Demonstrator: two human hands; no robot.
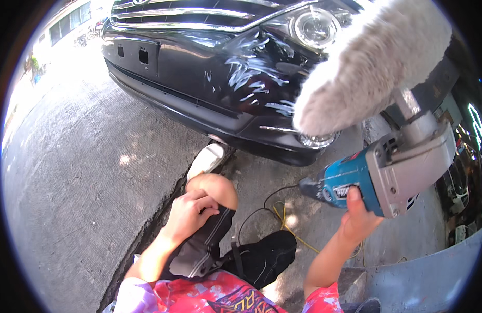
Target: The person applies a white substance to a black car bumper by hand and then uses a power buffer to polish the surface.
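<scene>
My right hand (356,221) grips a teal and grey power polisher (350,175), the thumb lying along its teal body. A large fluffy wool pad (379,65) is on the polisher and stands tilted in front of the car's headlight (315,28). Whether the pad touches the car I cannot tell. White smears of paste (256,65) mark the black front bumper (191,62) left of the pad. At my bent knee, my left hand (191,211) is closed, its fingers curled at the hem of my black trouser leg (215,229).
A dark cord (261,209) trails from the polisher to the ground, near a yellow cable (289,224). Rough concrete (95,172) spreads to the left, with a dark groove beside my white shoe (208,156). Another dark glossy surface (467,172) stands at the far right.
</scene>
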